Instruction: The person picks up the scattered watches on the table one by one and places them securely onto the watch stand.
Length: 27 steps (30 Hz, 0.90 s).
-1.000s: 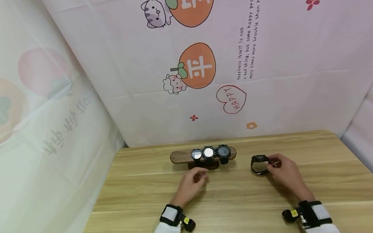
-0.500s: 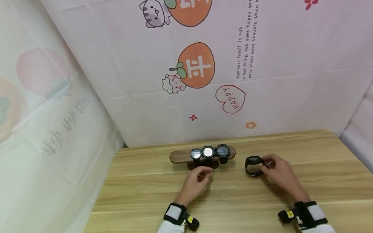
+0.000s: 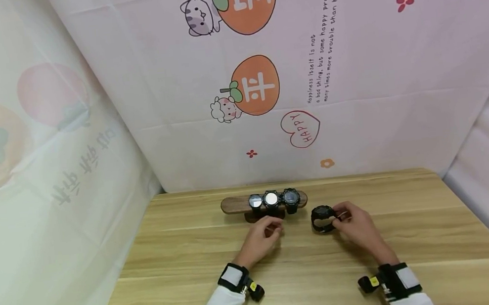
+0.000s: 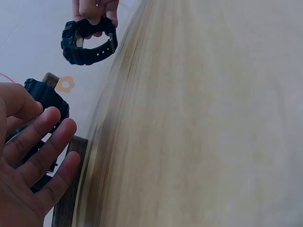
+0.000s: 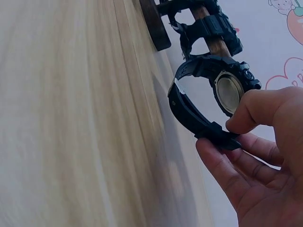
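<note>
My right hand (image 3: 357,227) pinches a black wristwatch (image 3: 322,210) by its strap, between thumb and fingers. The right wrist view shows the strap (image 5: 187,112) fastened into a loop and the watch's metal back facing inward. To the left of that watch, a wooden watch stand (image 3: 234,205) carries a small watch (image 3: 255,201), a middle watch (image 3: 271,198) and a larger dark watch (image 3: 291,197) side by side. My left hand (image 3: 258,243) is just in front of the stand, its fingers (image 4: 49,165) loosely bent and holding nothing; whether they touch the stand is unclear.
The wooden table (image 3: 185,268) reaches back to a printed white cloth (image 3: 380,128), with another cloth (image 3: 57,242) along the left side. The stand is near the back edge. Each wrist wears a strapped camera.
My right hand has carried the wristwatch leftward, closer to the stand's right end. My left hand has shifted slightly right along the front of the stand.
</note>
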{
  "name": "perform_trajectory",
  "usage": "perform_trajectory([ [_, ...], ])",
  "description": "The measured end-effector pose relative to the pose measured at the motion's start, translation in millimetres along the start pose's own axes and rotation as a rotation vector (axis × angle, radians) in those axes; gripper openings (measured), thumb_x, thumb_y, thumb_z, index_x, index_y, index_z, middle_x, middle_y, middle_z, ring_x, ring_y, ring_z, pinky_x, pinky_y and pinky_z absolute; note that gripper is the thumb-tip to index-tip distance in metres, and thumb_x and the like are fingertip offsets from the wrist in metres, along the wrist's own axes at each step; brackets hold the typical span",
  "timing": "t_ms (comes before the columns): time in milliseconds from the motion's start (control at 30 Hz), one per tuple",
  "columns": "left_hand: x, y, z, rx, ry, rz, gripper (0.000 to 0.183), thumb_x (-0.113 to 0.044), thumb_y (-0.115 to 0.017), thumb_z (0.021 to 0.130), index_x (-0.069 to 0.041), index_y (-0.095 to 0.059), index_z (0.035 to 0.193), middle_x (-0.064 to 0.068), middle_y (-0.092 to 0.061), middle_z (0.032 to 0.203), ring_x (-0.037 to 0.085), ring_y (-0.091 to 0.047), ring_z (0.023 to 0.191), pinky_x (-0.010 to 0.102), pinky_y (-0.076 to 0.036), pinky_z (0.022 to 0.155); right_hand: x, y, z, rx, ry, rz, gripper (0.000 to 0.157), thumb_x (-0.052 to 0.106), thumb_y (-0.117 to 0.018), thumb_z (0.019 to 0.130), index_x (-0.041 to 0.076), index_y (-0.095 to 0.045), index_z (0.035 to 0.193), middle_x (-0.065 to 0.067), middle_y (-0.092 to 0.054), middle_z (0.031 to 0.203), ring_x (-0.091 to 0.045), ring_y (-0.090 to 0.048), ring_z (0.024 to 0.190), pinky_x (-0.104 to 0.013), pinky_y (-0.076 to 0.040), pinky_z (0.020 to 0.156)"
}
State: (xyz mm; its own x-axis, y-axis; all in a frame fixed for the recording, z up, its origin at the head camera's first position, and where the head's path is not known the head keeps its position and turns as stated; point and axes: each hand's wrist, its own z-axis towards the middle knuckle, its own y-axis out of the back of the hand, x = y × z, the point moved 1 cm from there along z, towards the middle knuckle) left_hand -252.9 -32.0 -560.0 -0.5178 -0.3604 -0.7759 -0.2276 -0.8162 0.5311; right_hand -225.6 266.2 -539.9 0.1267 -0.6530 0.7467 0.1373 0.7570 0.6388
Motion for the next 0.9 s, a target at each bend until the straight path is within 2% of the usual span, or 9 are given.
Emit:
perform_trajectory([
  [400,-1.8,-9.3,1.6,0.001,-0.002,-0.023,0.027,-0.011,-0.062,0.093,-0.008,-0.063,0.12,-0.008,-0.059,0.106,0.005,-0.059,0.093,0.02,-0.054,0.08,10,-16.4,-3,0.08,0.019,0.069,0.034,0.011,-0.069,0.085,0.01,-0.058,0.117,-0.011,-0.062,0.104,-0.024,-0.06,0.092,-0.04,-0.054,0.077],
  [667,-4.2,-13.9,2.9,-0.006,-0.023,-0.065,0.03,-0.015,-0.062,0.095,-0.01,-0.06,0.125,0.005,-0.062,0.113,0.006,-0.06,0.097,0.021,-0.054,0.082,16,-27.5,-6,0.129,0.071,0.14,0.034,0.005,-0.072,0.083,0.008,-0.058,0.114,-0.01,-0.062,0.103,-0.023,-0.06,0.091,-0.037,-0.055,0.078],
  [800,-5.7,-15.0,3.3,0.0,-0.033,-0.078,0.032,-0.015,-0.062,0.095,-0.01,-0.058,0.126,0.005,-0.061,0.117,0.006,-0.06,0.1,0.021,-0.053,0.085,21,-31.6,-8,0.14,0.094,0.155,0.035,0.004,-0.072,0.082,0.007,-0.058,0.113,-0.011,-0.062,0.103,-0.023,-0.061,0.091,-0.036,-0.056,0.077],
  [900,-6.7,-15.2,3.7,0.011,-0.032,-0.081,0.036,-0.021,-0.063,0.095,-0.011,-0.056,0.129,0.003,-0.06,0.12,0.006,-0.059,0.103,0.022,-0.052,0.088,23,-35.0,-9,0.135,0.101,0.157,0.035,0.003,-0.072,0.081,0.008,-0.059,0.112,-0.011,-0.063,0.102,-0.023,-0.061,0.09,-0.034,-0.057,0.075],
])
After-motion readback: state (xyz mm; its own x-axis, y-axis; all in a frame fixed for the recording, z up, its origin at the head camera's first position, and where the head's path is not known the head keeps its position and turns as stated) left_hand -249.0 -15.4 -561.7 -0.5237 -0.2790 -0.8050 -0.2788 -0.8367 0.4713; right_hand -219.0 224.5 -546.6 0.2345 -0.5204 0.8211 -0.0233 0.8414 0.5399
